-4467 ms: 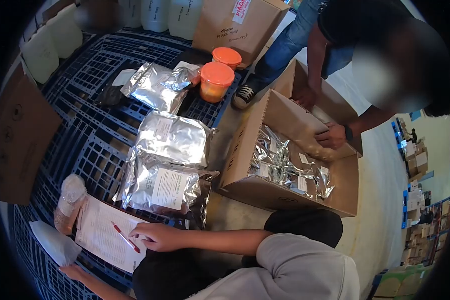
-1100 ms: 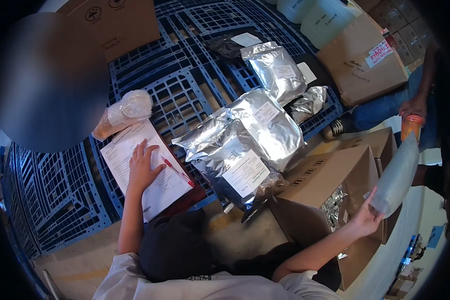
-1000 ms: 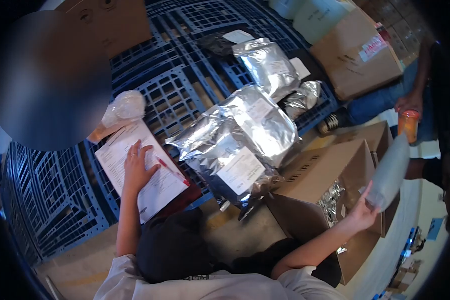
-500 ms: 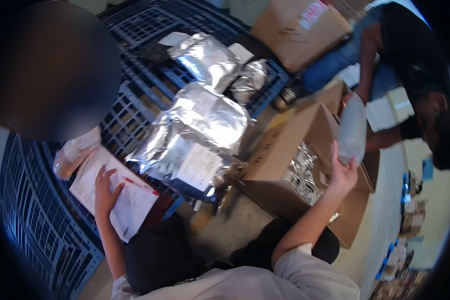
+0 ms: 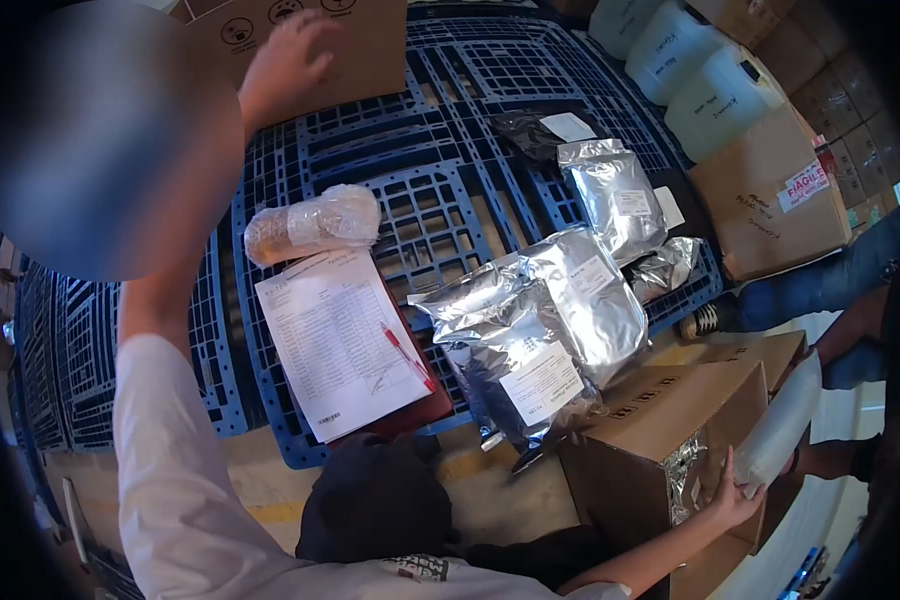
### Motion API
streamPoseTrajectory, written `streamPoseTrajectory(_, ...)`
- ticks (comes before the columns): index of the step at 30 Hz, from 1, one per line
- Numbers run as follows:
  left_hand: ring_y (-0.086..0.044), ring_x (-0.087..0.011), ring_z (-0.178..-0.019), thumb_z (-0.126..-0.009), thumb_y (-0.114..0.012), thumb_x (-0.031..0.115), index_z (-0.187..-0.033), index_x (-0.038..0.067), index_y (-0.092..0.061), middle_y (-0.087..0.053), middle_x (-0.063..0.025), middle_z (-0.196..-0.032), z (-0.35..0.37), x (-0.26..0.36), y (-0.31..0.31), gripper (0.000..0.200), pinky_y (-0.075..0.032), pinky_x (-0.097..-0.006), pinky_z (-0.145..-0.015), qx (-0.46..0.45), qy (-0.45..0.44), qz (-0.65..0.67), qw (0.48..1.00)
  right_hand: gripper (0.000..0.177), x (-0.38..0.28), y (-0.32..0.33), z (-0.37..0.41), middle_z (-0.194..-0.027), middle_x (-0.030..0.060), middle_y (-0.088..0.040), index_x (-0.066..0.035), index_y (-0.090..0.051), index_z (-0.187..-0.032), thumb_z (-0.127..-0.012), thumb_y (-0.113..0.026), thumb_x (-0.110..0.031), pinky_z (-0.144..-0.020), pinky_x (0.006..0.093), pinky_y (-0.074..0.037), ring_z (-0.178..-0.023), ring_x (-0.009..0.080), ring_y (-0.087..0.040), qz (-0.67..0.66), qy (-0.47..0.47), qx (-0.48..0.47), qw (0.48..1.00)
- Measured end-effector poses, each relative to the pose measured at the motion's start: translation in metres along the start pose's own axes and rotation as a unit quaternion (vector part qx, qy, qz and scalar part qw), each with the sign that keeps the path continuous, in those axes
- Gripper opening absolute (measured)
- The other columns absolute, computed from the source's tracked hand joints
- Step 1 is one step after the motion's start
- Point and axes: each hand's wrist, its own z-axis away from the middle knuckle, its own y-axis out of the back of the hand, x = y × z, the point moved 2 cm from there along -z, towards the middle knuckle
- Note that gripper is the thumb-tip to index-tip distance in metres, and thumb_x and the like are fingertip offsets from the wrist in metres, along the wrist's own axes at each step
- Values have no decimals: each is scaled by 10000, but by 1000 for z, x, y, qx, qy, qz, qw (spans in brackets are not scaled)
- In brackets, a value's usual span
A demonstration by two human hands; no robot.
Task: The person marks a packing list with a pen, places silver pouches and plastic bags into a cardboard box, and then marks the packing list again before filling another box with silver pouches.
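Observation:
My left hand (image 5: 295, 60) reaches to the far left, fingers apart, overlapping the front of a cardboard box (image 5: 365, 60); a round blur hides part of that forearm. At the lower right, my right hand (image 5: 735, 500) grips the lower end of a long bundle in clear bubble wrap (image 5: 785, 420). A co-worker's hand is on the bundle's far side. Beneath it, an open carton (image 5: 630, 440) holds crumpled silver material (image 5: 682, 470). Silver foil pouches (image 5: 590, 290) with white labels lie left of the carton. A printed sheet (image 5: 340, 340) with a red pen (image 5: 407, 355) rests on a clipboard.
Blue plastic pallets (image 5: 420, 210) carry the pouches, the clipboard and a bubble-wrapped amber item (image 5: 310, 225). A carton with a red-and-white label (image 5: 770, 195) stands beyond, beside pale jerrycans (image 5: 720, 95). The co-worker (image 5: 870, 320) is at the right edge.
My view has swung left. My left hand has left the printed sheet and stretched out to the far cardboard box. My right hand stays at the wrapped bundle's lower end.

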Motion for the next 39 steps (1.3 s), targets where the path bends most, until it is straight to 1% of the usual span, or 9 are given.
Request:
streamPoseTrajectory(8, -322, -319, -1311, -747, -630, 72, -1351, 134, -370, -383, -146, -1388, -131, -32, -32, 661, -346, -438, -1029, -96, 151, -193, 965, 651, -16, -4, 20, -1445, 179, -213, -28, -125, -1382, -840, -482, -81, -1031, 703, -187, -1339, 420, -187, 91, -11, -11, 996)
streamPoseTrajectory(11, -290, -236, -1344, -808, -609, 80, -1468, 192, -118, -269, -128, -1478, -147, -90, -70, 830, -340, -399, -1055, -199, 269, -26, 942, 700, -17, -16, 42, -1488, 177, -18, -43, -69, -1412, -832, -459, -70, -1043, 688, -181, -1375, 412, 52, 4, -91, 4, 996)
streamPoseTrajectory(13, -458, -349, -1216, -813, -621, 303, -1335, 125, -431, -464, -166, -1337, -140, -84, -66, 583, -299, -647, -994, -156, 154, -62, 974, 723, -25, -10, 37, -1486, 181, 44, -58, -36, -1423, -836, -456, -73, -1049, 681, -184, -1374, 399, 107, 20, -88, 1, 996)
streamPoseTrajectory(14, -522, -366, -1144, -798, -617, 268, -1266, 101, -524, -568, -163, -1215, -140, -61, -59, 506, -278, -639, -1018, -156, 202, -93, 962, 723, -25, -8, 35, -1486, 181, 44, -58, -36, -1423, -836, -456, -73, -1049, 681, -184, -1374, 399, 107, 23, -83, 8, 996)
streamPoseTrajectory(17, -612, -321, -970, -760, -660, 201, -1023, 24, -630, -652, -154, -997, -131, -75, -78, 318, -398, -562, -948, -69, 255, -70, 962, 718, -19, -3, 30, -1480, 188, 29, -61, -40, -1421, -837, -457, -73, -1055, 671, -190, -1376, 402, 69, 7, -87, 31, 996)
streamPoseTrajectory(23, -604, -170, -791, -786, -478, 193, -980, 93, -601, -618, -72, -811, -75, -155, -89, 251, -444, -309, -753, -19, 194, 85, 977, 643, -7, 19, 11, -1434, 215, -160, 51, -138, -1346, -810, -482, -37, -1072, 638, -209, -1361, 422, -103, 32, -88, 13, 996)
streamPoseTrajectory(27, -567, -175, -902, -769, -491, 105, -961, 104, -605, -601, -65, -961, -38, -119, -49, 223, -432, -321, -823, -25, 206, 114, 972, 634, 7, 18, 10, -1396, 213, -244, 50, -172, -1338, -801, -500, -33, -1072, 622, -238, -1345, 408, -170, 20, -106, 53, 993)
streamPoseTrajectory(33, -513, -86, -775, -737, -433, 76, -898, 20, -572, -580, -4, -917, -18, -85, -19, 220, -422, -243, -692, 29, 117, 360, 925, 520, 6, 30, -6, -1261, 203, -364, 71, -307, -1242, -816, -568, -71, -977, 530, -415, -1158, 360, -393, 36, -85, 35, 995)
streamPoseTrajectory(39, -512, -113, -847, -746, -388, 11, -961, 1, -595, -517, -8, -797, -6, 9, 31, 298, -417, -248, -797, 36, 50, 431, 900, 343, -25, 24, -22, -996, 137, -461, -9, -437, -985, -768, -694, -81, -860, 408, -489, -964, 277, -493, 44, -31, 25, 998)
